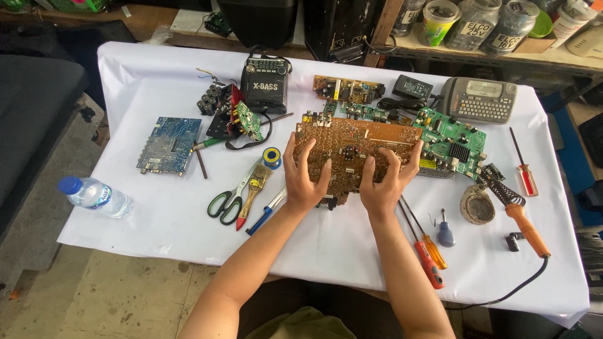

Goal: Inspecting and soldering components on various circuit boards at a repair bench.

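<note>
**Brown circuit board held in both hands at the desk's middle**

Brown circuit board point(355, 154), wide and copper-coloured with its solder side up, sits near the middle of the desk point(339, 242), which is covered in a white sheet. The left hand point(303, 179) grips the board's left end, fingers spread and curled over its top face, thumb at the near edge. The right hand point(389, 182) clasps the right part the same way, fingers splayed across the surface.

Just right of the board lies a green circuit board point(449, 144). Toward the near edge, beside the right forearm, lie red-handled screwdrivers point(427, 257) and a small blue one point(445, 233). Left of the left hand lie a paintbrush point(253, 188), green-handled scissors point(227, 202) and a solder spool point(271, 157). Further left is a blue circuit board point(169, 144), and a water bottle point(95, 196) lies at the left edge. A soldering iron point(524, 223) rests toward the right edge, a black radio point(265, 85) near the far edge.
</note>
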